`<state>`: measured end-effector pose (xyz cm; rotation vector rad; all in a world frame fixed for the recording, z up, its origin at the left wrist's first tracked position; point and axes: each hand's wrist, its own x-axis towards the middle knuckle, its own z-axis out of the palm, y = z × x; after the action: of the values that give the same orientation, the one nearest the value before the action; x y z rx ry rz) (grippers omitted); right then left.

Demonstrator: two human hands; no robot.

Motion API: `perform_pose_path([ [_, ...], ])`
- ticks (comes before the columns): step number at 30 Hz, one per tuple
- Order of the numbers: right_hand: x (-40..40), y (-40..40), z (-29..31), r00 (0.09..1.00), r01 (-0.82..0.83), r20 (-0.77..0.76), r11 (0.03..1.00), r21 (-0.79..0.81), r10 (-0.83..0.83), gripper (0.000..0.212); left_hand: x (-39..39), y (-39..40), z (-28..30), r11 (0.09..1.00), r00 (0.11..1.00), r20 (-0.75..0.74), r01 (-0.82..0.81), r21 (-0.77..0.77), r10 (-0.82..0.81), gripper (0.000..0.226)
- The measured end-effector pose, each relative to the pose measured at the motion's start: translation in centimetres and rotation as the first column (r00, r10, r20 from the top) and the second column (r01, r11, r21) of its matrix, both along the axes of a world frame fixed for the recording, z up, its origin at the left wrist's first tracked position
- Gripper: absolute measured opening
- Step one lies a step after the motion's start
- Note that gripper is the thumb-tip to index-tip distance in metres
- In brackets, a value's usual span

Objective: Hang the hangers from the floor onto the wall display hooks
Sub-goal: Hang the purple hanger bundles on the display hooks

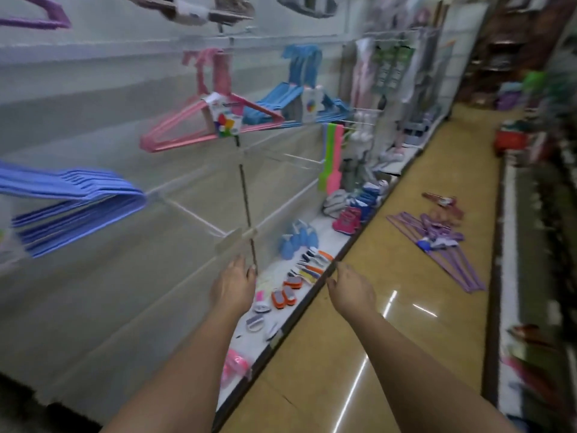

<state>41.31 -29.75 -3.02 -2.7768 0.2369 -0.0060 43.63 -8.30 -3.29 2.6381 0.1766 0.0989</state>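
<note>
Standing between two hangings, with left hand (232,287) and right hand (351,287) both reaching forward empty, fingers loose and apart, while purple hangers (437,242) are lying on the floor (359,339) well ahead, probably needing walking and bending next.

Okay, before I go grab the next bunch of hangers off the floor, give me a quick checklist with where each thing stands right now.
1. Left hand free: ok, holds nothing.
2. Right hand free: ok, fingers relaxed, no grip on anything.
3. Hangers left to collect: ok, purple hangers and a reddish bundle lie on the floor.
4. Walkway to them clear: ok.
5. Free hook available: ok, a bare white hook juts out beside the blue hangers.
6. Hanger bundle tied together: cannot tell, too blurred.
</note>
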Motion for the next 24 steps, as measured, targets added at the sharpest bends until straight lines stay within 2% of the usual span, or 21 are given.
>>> perform_pose_path([
  [7,0.8,-14.0,-0.6,0.972,0.229,-0.051,0.973,-0.008,-0.229,0.041,5.8,-15.9,-1.3,0.962,0.961,-0.065,0.267,-0.053,-0.27,0.049],
  [15,1.5,-28.6,-2.0,0.911,0.387,-0.138,0.921,-0.044,-0.389,0.044,9.5,-34.2,-2.5,0.845,0.832,-0.159,0.533,-0.036,-0.531,0.056],
  [20,2.0,-34.8,-3.1,0.878,0.445,-0.177,0.895,-0.035,-0.444,0.043,11.8,-41.5,-4.0,0.771,0.746,-0.235,0.637,-0.02,-0.623,0.059],
  [24,3.3,-38.3,-4.0,0.852,0.481,-0.214,0.876,-0.041,-0.478,0.044,14.1,-45.7,-4.8,0.744,0.716,-0.262,0.669,-0.007,-0.647,0.058],
])
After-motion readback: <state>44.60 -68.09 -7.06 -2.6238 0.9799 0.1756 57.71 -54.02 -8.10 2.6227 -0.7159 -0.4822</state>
